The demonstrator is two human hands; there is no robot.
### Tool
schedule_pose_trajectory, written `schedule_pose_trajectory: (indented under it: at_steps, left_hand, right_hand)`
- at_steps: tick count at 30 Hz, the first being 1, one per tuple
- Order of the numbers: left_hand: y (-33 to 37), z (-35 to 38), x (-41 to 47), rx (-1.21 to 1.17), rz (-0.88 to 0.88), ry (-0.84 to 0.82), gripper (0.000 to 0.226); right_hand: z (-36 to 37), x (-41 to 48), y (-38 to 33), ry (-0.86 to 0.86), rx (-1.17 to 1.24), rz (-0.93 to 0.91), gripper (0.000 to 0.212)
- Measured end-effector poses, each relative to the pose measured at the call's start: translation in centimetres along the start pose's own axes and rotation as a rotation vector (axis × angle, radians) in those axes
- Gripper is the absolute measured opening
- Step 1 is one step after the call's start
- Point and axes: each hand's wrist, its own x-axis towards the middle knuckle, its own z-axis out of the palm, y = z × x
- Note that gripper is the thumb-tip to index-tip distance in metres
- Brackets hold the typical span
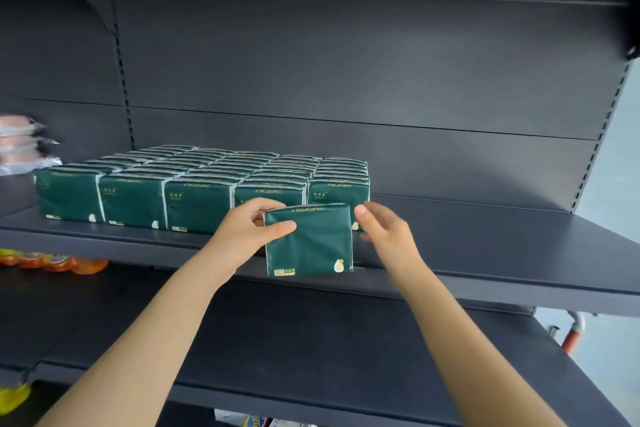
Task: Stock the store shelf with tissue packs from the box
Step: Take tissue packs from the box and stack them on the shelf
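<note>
Bare left hand (247, 230), right hand (389, 234)

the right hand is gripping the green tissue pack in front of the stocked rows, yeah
No, the left hand grips the green tissue pack in front of the stocked rows, thumb on its front face. The right hand is open beside it, holding nothing. The head view shows this.

A shop: dark metal retail shelving (485, 253) with slotted uprights (595, 146), stocked with rows of identical green tissue packs (194, 184).
</note>
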Motion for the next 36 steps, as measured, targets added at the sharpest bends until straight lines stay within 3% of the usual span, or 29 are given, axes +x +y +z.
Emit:
schedule_pose_trajectory:
  at_steps: [2, 6, 13, 19, 22, 27, 32, 36]
  left_hand:
    - [0.2, 0.4, -0.5, -0.005, 0.028, -0.013, 0.029]
    - [0.6, 1.0, -1.2, 0.017, 0.116, -0.029, 0.029]
    - [0.7, -0.1, -0.6, 0.127, 0.248, -0.051, 0.02]
    - [1.0, -1.5, 2.7, 0.801, 0.509, 0.037, 0.041]
    - [1.4, -1.3, 4.5, 1.002, 0.582, 0.059, 0.051]
    - [0.9, -0.3, 6.9, 1.224, 0.577, -0.016, 0.067]
    - [-0.5, 0.1, 8.1, 1.349, 0.587, -0.091, 0.067]
    - [-1.5, 0.3, 8.5, 1.343, 0.595, -0.095, 0.066]
  right_hand:
    - [0.9, -2.4, 0.2, -0.04, 0.082, -0.037, 0.041]
    - [2.2, -4.8, 0.7, 0.016, -0.01, -0.062, 0.011]
    - [0.4, -3.5, -0.4, 0.102, -0.011, -0.055, 0.023]
    - [-0.2, 0.3, -0.2, 0.213, -0.028, -0.023, 0.024]
    - [0.5, 2.5, 0.5, 0.258, -0.109, -0.002, 0.028]
    - [2.1, 4.4, 1.3, 0.26, -0.254, 0.044, 0.035]
    - [3.1, 5.3, 2.1, 0.232, -0.374, 0.065, 0.046]
    - [3.1, 5.8, 1.8, 0.249, -0.423, 0.093, 0.036]
